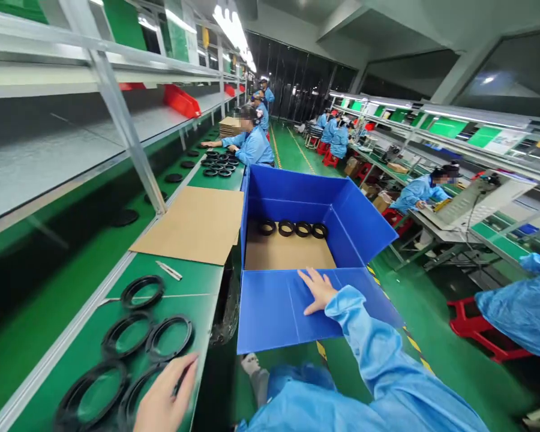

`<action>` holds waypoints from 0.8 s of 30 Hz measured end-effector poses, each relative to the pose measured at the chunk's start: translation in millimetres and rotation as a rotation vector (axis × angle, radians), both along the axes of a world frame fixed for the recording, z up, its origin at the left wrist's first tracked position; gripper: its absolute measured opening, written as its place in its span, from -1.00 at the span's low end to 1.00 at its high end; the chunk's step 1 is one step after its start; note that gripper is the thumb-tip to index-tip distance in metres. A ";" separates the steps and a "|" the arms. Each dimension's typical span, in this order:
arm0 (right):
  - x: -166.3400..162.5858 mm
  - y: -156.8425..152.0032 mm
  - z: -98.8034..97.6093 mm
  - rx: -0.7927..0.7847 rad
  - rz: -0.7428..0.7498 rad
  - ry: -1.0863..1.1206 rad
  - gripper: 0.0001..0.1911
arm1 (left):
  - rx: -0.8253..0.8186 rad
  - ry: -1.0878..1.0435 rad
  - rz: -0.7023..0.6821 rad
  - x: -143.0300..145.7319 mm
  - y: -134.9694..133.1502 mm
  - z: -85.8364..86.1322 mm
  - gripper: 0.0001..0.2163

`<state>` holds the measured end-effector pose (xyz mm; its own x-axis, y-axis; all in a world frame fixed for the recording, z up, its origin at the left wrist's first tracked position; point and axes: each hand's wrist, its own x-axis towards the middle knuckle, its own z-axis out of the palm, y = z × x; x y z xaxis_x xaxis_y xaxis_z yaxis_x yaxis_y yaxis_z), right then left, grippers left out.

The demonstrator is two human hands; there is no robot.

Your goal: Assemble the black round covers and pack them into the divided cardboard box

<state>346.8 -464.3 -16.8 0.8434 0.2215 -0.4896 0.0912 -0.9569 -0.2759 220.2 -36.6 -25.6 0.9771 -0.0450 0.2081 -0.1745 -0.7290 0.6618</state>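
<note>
My left hand (167, 396) is at the bottom of the view with its fingers closed around the edge of a black ring (128, 399), partly hidden by the hand. Several more black rings, one of them a near ring (92, 396), lie beside it on the green bench (193, 309). Over the front flap (270, 312) of a blue box (292, 186) my right hand (317, 291) is open with fingers spread; whether it touches the flap I cannot tell. Inside the box, several black rings (303, 228) line up along the far side on a brown cardboard sheet (288, 255).
Cardboard (198, 222) and tweezers (168, 270) lie on the bench. A metal shelf post (121, 114) rises at its left. Black discs (125, 217) are on the green strip behind. A person (254, 141) works farther along. At right is a red stool (481, 336).
</note>
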 end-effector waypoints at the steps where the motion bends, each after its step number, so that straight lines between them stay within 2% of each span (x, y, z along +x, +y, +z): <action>1: -3.5 -15.5 -14.9 -0.050 -0.071 0.004 0.47 | -0.009 -0.047 -0.078 18.3 -20.4 9.0 -0.70; 3: -7.7 -28.7 -45.8 -0.123 -0.157 -0.063 0.56 | -0.009 -0.101 -0.238 48.9 -61.9 21.9 -0.72; 7: -5.3 -13.8 -94.7 -0.225 -0.189 -0.303 0.57 | 0.062 -0.089 -0.483 97.1 -136.1 27.8 -0.75; 10: 0.9 -5.8 -114.7 -0.208 -0.186 -0.392 0.49 | 0.174 -0.043 -0.550 134.4 -179.9 22.0 -0.73; 14: 2.2 -13.2 -131.5 -0.103 -0.146 -0.439 0.43 | 0.360 0.074 -0.555 197.0 -227.0 7.4 -0.70; 17: -3.6 -19.1 -137.7 -0.014 -0.110 -0.433 0.42 | 0.545 0.206 -0.506 258.0 -258.0 -10.1 -0.69; 20: -0.7 -30.3 -127.6 0.165 -0.024 -0.366 0.29 | 0.695 0.300 -0.393 329.0 -285.7 -34.5 -0.56; 22: 21.7 -45.9 -110.0 0.333 0.065 -0.316 0.07 | 0.761 0.339 -0.286 377.8 -301.1 -54.1 -0.41; 24: 69.5 -68.1 -89.7 0.436 0.041 -0.294 -0.22 | 0.828 0.380 -0.155 423.1 -313.8 -75.3 -0.30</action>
<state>416.3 -532.4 -106.5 0.9174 0.3879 -0.0890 0.2597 -0.7531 -0.6045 643.3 -350.3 -100.9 0.9439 -0.1723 -0.2817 -0.1874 -0.9819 -0.0272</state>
